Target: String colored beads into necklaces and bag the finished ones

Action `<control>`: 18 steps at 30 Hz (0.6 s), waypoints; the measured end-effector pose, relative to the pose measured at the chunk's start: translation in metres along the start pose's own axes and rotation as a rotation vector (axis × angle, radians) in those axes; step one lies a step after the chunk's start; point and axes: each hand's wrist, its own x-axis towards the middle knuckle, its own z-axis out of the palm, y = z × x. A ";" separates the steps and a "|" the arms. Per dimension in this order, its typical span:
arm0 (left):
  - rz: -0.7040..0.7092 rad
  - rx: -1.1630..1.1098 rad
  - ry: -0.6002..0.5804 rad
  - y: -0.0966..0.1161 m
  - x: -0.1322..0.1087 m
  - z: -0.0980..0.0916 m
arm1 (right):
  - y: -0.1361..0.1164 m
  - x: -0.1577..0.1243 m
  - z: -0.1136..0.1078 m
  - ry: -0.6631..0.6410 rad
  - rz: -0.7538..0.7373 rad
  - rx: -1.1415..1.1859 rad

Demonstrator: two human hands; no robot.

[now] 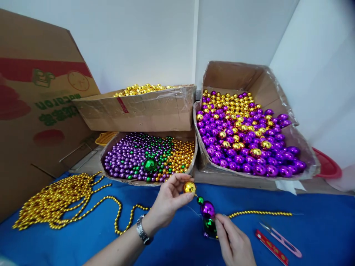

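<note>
My left hand, with a watch on its wrist, pinches a large shiny gold bead between thumb and fingers. A small green bead and a large purple bead sit close below it on a strand, with a large dark green bead and smaller beads under them. My right hand is closed in a pinch on this bead strand, at the right edge of the purple bead. Its fingertips partly cover the spot they grip. A thin thread shows left of the purple bead.
Gold bead strands lie heaped on the blue cloth, one running right. Cardboard boxes of loose beads stand behind. Pink thread snips and a red packet lie at right; a printed carton stands left.
</note>
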 end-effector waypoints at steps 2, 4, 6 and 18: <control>0.000 0.002 0.008 0.000 -0.001 0.000 | 0.001 0.000 0.000 -0.003 -0.004 -0.012; 0.008 0.020 0.008 0.001 -0.001 -0.001 | 0.002 0.000 0.000 -0.003 -0.017 -0.030; 0.017 0.040 -0.001 0.002 -0.002 -0.001 | 0.002 0.000 0.000 0.001 -0.031 -0.050; 0.040 0.036 -0.001 0.002 -0.006 -0.002 | 0.000 0.000 0.002 -0.009 -0.004 0.015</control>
